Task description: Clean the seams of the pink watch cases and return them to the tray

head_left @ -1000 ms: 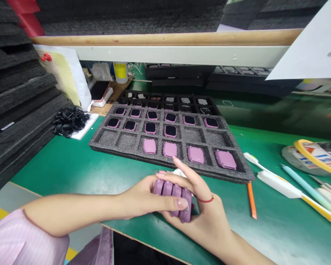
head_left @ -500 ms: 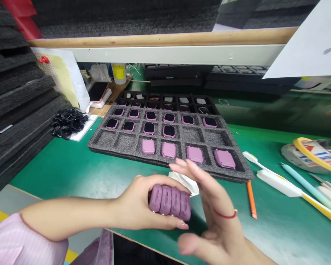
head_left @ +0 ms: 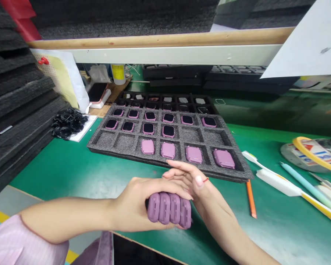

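Note:
My left hand (head_left: 135, 206) is closed around a row of several purple watch cases (head_left: 169, 208), held side by side just above the green table's near edge. My right hand (head_left: 194, 184) rests against the far side of that row, fingers stretched over my left fingertips, a red string at the wrist. Behind the hands lies a grey foam tray (head_left: 127, 141). Its front row holds several purple cases (head_left: 168, 149) face down, and further back sit cases with dark screens (head_left: 168, 130) facing up.
An orange pencil (head_left: 251, 198) lies right of my hands. White and teal tools (head_left: 281, 184) and a tape roll (head_left: 317, 156) sit far right. Black rings (head_left: 67, 123) are piled at left beside stacked black foam (head_left: 16, 110). More trays (head_left: 165, 99) stand behind.
My right hand drew back off the row of cases, opened, then came in again and now lies against the far side. The left hand kept its grip on the row.

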Demonstrator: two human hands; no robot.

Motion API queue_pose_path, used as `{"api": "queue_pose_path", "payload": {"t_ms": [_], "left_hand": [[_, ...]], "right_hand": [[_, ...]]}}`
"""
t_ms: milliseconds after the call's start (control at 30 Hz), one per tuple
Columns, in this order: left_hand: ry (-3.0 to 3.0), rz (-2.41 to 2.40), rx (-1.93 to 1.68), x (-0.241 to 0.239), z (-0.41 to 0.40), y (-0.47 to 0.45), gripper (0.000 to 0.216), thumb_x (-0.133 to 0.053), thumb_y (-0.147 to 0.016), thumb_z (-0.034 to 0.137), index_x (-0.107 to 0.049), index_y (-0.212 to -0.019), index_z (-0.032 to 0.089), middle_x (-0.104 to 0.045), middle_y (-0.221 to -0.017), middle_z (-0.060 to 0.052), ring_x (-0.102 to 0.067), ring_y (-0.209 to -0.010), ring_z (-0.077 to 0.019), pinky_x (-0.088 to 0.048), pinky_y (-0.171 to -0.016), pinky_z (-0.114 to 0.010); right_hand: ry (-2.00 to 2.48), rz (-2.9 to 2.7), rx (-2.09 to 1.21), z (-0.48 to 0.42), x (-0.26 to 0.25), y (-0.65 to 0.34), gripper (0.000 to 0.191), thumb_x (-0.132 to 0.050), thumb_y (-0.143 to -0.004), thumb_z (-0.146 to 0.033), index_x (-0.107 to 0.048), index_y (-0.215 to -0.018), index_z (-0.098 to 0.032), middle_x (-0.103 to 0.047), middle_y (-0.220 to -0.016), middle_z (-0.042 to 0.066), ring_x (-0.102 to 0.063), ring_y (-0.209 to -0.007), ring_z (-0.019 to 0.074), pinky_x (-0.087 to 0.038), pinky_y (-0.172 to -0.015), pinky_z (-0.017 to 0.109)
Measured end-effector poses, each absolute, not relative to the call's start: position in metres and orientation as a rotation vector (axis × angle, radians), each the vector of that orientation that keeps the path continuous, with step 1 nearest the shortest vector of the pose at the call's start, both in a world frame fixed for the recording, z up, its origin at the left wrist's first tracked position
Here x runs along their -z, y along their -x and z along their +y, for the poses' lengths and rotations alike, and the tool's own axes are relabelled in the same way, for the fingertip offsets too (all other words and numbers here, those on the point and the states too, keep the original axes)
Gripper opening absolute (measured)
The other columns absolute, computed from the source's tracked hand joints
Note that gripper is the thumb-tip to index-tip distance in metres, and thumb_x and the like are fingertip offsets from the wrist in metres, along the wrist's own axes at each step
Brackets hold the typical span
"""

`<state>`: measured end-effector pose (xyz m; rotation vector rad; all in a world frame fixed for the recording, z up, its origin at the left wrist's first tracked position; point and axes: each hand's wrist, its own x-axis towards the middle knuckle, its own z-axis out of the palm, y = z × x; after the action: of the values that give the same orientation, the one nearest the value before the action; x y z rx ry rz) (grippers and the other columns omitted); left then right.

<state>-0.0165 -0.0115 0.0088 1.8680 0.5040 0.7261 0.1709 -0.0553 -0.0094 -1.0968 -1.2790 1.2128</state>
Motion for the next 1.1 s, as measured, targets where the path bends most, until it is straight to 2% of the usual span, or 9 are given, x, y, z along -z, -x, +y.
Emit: {"api": "queue_pose_path", "payload": {"t_ms": [100,267,367,467,533,633,867,967,1100], "left_hand": [[-1.863,0.498,-0.726,-0.01,-0.011,0.016,0.04,-0.08,-0.077,0.026,-0.069,-0.115,0.023,-0.078,-0.112,-0.004,-0.075,-0.095,-0.0179,-0.057,-0.09,-0.027],[-1.879,0.469,-0.776,-0.01,-0.01,0.014,0.038,-0.078,-0.078,0.028,-0.07,-0.114,0.023,-0.076,-0.118,-0.005,-0.071,-0.111,-0.022,-0.053,-0.1,-0.032],[-1.902,0.484,-0.78,-0.009,-0.01,0.014,0.036,-0.079,-0.078,0.029,-0.07,-0.112,0.024,-0.077,-0.115,-0.004,-0.072,-0.108,-0.0217,-0.051,-0.105,-0.035],[-1.858,0.495,-0.783,-0.007,-0.011,0.015,0.038,-0.082,-0.077,0.029,-0.069,-0.113,0.023,-0.077,-0.115,-0.004,-0.073,-0.107,-0.0207,-0.052,-0.103,-0.034],[-1.8,0.478,-0.789,-0.006,-0.011,0.015,0.039,-0.081,-0.079,0.027,-0.067,-0.115,0.022,-0.075,-0.122,-0.005,-0.071,-0.113,-0.0208,-0.053,-0.102,-0.033],[-1.767,0.392,-0.83,-0.006,-0.01,0.013,0.038,-0.076,-0.083,0.021,-0.062,-0.118,0.021,-0.07,-0.13,-0.008,-0.067,-0.121,-0.0218,-0.053,-0.104,-0.036],[-1.872,0.386,-0.87,-0.002,-0.008,0.012,0.037,-0.075,-0.084,0.021,-0.06,-0.118,0.021,-0.07,-0.13,-0.009,-0.067,-0.121,-0.0213,-0.055,-0.102,-0.033],[-1.886,0.378,-0.883,-0.001,-0.01,0.012,0.043,-0.079,-0.081,0.02,-0.058,-0.118,0.023,-0.07,-0.131,-0.008,-0.068,-0.119,-0.0205,-0.056,-0.098,-0.03],[-1.844,0.349,-0.902,-0.002,-0.011,0.01,0.043,-0.081,-0.078,0.016,-0.059,-0.115,0.023,-0.071,-0.129,-0.007,-0.07,-0.115,-0.0197,-0.057,-0.095,-0.029]], "right_hand": [[1.124,-1.299,-1.306,-0.054,0.005,-0.169,0.051,-0.04,-0.098,-0.063,-0.061,-0.129,-0.028,-0.073,-0.111,0.007,-0.071,-0.107,0.0207,-0.057,-0.097,0.035],[1.107,-1.279,-1.485,-0.054,0.004,-0.169,0.064,-0.04,-0.092,-0.074,-0.056,-0.133,-0.027,-0.075,-0.11,0.009,-0.071,-0.109,0.0265,-0.056,-0.098,0.045],[1.009,-1.241,-1.58,-0.056,0.008,-0.17,0.072,-0.046,-0.087,-0.079,-0.052,-0.138,-0.028,-0.071,-0.121,0.01,-0.07,-0.113,0.0284,-0.056,-0.097,0.046],[0.928,-1.343,-1.557,-0.06,0.007,-0.17,0.078,-0.069,-0.079,-0.068,-0.046,-0.145,-0.031,-0.062,-0.136,0.011,-0.067,-0.118,0.0287,-0.057,-0.097,0.044],[0.936,-1.411,-1.492,-0.062,0.002,-0.169,0.069,-0.074,-0.082,-0.054,-0.048,-0.142,-0.032,-0.062,-0.137,0.011,-0.069,-0.115,0.0268,-0.06,-0.093,0.041],[0.964,-1.415,-1.43,-0.062,-0.003,-0.166,0.046,-0.065,-0.09,-0.052,-0.058,-0.131,-0.031,-0.07,-0.123,0.009,-0.073,-0.104,0.0237,-0.064,-0.085,0.036],[0.989,-1.363,-1.211,-0.058,0.001,-0.152,0.035,-0.06,-0.092,-0.055,-0.066,-0.109,-0.025,-0.075,-0.103,0.007,-0.075,-0.094,0.0211,-0.064,-0.079,0.029],[0.949,-1.328,-1.256,-0.057,0.003,-0.153,0.042,-0.058,-0.09,-0.063,-0.068,-0.104,-0.024,-0.075,-0.101,0.006,-0.074,-0.094,0.0216,-0.062,-0.08,0.029],[0.957,-1.251,-1.391,-0.06,0.009,-0.159,0.054,-0.04,-0.095,-0.069,-0.068,-0.111,-0.025,-0.073,-0.111,0.008,-0.07,-0.104,0.0254,-0.06,-0.082,0.034]]}}
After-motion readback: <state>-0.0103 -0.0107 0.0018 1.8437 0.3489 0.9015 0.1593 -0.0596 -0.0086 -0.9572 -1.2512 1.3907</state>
